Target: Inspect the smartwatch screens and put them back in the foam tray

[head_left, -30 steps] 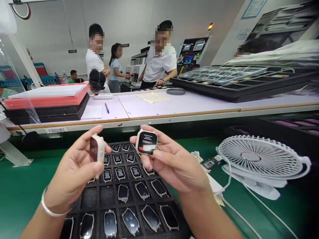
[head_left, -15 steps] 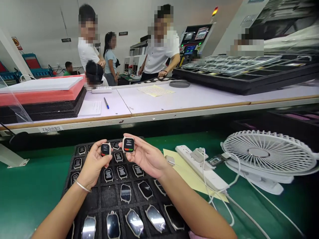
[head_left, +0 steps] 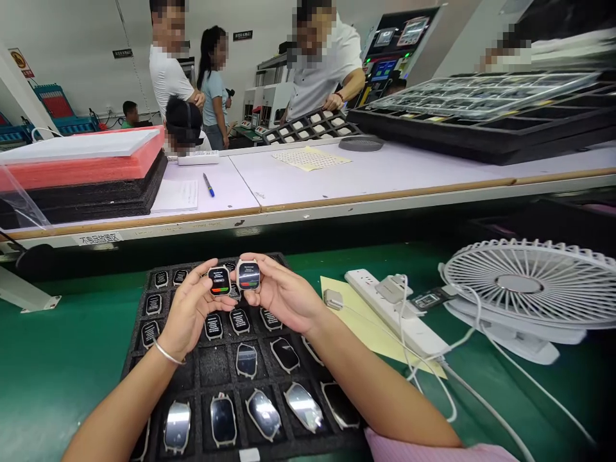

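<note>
Two watch bodies, lit screens up, side by side above my black tray (head_left: 144, 356): left hand (head_left: 190, 314) clamped on one (head_left: 219, 281), right hand (head_left: 283, 298) clamped on other (head_left: 249, 275); green counter (head_left: 58, 366) beneath.

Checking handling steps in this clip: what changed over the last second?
The left hand and right hand moved out from the camera over the tray and closer together. The left watch turned from edge-on to screen-up beside the right watch. Both stay held; tray and fan unmoved.
</note>
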`<state>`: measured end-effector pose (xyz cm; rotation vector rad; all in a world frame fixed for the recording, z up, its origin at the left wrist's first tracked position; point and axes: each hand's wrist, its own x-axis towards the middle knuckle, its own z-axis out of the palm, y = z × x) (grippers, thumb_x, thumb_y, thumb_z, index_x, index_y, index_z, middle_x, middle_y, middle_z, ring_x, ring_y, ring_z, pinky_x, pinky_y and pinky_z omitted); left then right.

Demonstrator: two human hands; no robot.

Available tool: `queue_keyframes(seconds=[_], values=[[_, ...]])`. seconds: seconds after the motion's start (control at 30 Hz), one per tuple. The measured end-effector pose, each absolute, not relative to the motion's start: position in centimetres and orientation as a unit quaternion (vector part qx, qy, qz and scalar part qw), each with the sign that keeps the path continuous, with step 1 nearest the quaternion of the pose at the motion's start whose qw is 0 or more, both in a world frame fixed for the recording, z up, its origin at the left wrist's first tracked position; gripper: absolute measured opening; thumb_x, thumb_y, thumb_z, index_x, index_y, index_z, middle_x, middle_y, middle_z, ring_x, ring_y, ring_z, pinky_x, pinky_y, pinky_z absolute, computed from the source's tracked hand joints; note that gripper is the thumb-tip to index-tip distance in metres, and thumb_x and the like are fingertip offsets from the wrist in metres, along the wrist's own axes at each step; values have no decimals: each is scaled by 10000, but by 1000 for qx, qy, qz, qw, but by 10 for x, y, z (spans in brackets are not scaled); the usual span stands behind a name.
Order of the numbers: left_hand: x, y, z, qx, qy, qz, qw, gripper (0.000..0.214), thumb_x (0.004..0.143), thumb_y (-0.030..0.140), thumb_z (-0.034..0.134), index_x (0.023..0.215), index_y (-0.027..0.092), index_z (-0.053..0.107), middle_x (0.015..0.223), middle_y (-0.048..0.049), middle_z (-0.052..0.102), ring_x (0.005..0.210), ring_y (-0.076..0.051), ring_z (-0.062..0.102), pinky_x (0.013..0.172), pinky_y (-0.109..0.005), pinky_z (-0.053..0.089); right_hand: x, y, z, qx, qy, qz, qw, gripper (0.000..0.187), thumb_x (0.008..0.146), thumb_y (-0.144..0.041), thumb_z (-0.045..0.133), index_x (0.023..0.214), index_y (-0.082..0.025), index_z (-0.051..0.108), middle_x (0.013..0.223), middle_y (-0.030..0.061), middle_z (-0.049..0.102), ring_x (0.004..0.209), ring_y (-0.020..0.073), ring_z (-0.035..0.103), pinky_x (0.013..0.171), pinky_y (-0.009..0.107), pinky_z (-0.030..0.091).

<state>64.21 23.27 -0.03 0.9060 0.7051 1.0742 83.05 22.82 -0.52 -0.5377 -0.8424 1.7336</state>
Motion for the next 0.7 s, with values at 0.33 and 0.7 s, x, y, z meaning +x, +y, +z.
queue_keyframes(seconds=[0.33, 0.7], values=[[644, 229, 4, 440, 291, 508, 681, 512, 788, 389, 714, 1219, 139, 594, 1013, -99, 759, 690, -210, 739, 684, -355, 603, 831, 223, -3, -233, -368, 708, 556, 217, 894, -326, 692, 1081, -215, 681, 908, 31, 709, 612, 127, 647, 605, 272, 532], [643, 232, 0, 460, 315, 507, 657, 581, 778, 445, 739, 1262, 150, 613, 965, -71, 751, 677, -187, 731, 668, -324, 605, 830, 226, -9, -267, -385, 691, 551, 222, 922, -340, 649, 1094, -202, 677, 835, 30, 698, 598, 139, 648, 599, 280, 517]])
